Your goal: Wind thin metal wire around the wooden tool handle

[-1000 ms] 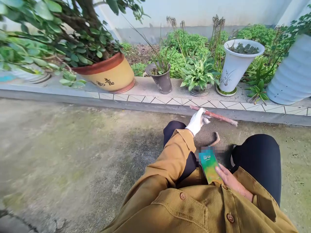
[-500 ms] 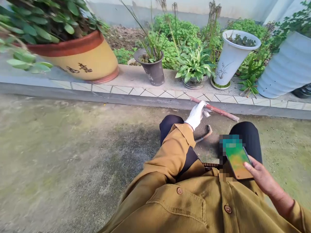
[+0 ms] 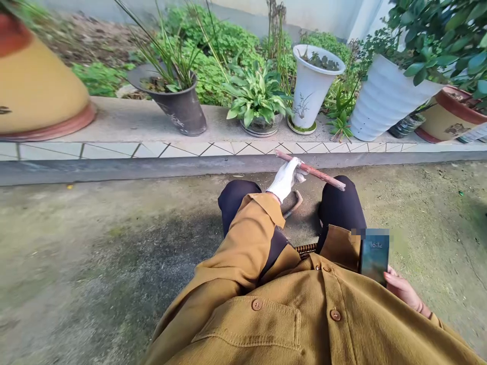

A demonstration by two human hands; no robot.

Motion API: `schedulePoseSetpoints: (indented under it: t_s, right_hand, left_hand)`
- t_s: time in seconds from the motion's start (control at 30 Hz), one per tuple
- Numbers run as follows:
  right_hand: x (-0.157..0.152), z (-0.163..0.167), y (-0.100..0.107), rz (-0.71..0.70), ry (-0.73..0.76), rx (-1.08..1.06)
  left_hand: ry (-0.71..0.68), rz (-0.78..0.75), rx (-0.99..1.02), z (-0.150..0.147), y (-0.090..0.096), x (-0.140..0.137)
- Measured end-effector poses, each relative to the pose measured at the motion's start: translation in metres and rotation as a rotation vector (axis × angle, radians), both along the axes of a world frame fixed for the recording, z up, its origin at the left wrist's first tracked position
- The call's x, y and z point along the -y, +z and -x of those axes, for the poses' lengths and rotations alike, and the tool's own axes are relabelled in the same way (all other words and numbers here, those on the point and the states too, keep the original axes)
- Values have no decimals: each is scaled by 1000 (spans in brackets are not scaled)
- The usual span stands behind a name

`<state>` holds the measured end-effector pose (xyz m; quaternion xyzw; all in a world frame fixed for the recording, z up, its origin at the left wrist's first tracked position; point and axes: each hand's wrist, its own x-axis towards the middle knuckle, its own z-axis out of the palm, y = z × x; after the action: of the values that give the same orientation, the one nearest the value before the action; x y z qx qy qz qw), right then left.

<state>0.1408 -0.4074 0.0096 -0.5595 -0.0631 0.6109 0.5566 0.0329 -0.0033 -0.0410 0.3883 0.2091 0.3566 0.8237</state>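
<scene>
My left hand point(image 3: 285, 179), in a white glove, is closed around a reddish wooden stick point(image 3: 321, 176), held slanting in front of my knees. Its far end points toward the tiled ledge and its other end lies over my right knee. Just below the glove shows a bent, brownish bar point(image 3: 295, 204); whether it joins the stick I cannot tell. My bare right hand point(image 3: 405, 290) grips a smartphone point(image 3: 375, 261) by its lower edge at my right side, with a clock on its lit screen. Part of the phone's top is blurred out.
Along the tiled ledge point(image 3: 152, 150) stand a yellow pot point(image 3: 45, 91), a dark grey pot point(image 3: 182, 109), a leafy plant point(image 3: 261, 96), a tall white pot point(image 3: 314, 91) and a ribbed white pot point(image 3: 388, 99). Mossy concrete point(image 3: 95, 243) lies around me.
The view has swung right, bringing more pots into sight. My right hand has lowered the phone toward my side, and its screen has gone from green-orange to a dark clock display. The stick stays gripped.
</scene>
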Motion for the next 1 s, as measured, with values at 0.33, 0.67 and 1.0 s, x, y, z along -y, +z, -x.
schedulePoseSetpoints:
  t_s: [0.33,0.67,1.0]
  right_hand:
    - [-24,9,8,29,58,-101]
    - [-24,7,14,86,213,24]
    - [-42,-7,7,79,-112,-141]
  left_hand:
    - [52,40,-57,5,-12,-10]
    - [68,45,-114,1,-13,-10]
    - [48,24,-54,-3,-14,-4]
